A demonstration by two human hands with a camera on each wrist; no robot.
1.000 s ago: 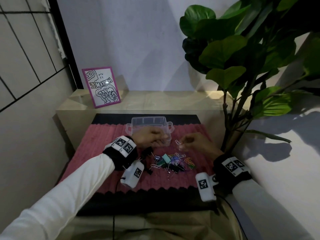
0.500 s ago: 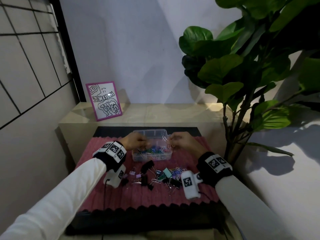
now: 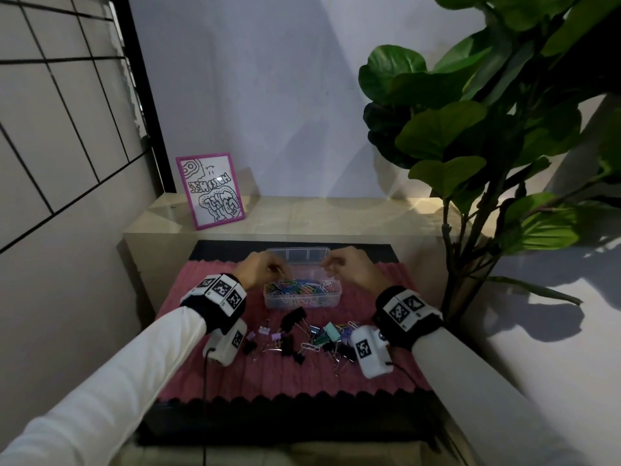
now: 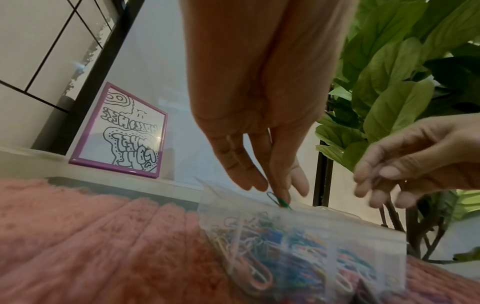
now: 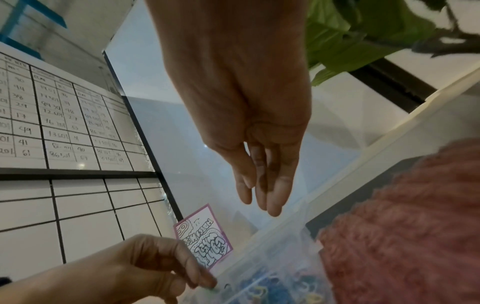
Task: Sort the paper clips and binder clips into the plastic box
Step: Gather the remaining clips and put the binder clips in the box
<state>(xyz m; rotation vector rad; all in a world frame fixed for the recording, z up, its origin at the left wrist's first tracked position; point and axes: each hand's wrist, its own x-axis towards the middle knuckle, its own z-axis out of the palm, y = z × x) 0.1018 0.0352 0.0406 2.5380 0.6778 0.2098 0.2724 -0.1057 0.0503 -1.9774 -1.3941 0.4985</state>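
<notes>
Left hand (image 4: 259, 127) pinches a green paper clip (image 4: 279, 200) above the plastic box (image 3: 302, 299); right hand (image 5: 249, 123) hangs loose, empty.

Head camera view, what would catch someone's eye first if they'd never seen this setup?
Probably the big leafy plant towering at the right, then the purple-framed doodle picture leaning on the ledge at back left. In the middle, the left hand and right hand hover over a clear plastic box of colourful paper clips, with binder clips scattered on the pink mat.

binder clips (image 3: 331, 332) partly behind wrist camera (image 3: 369, 351), paper clips (image 4: 293, 248) blurred
</notes>
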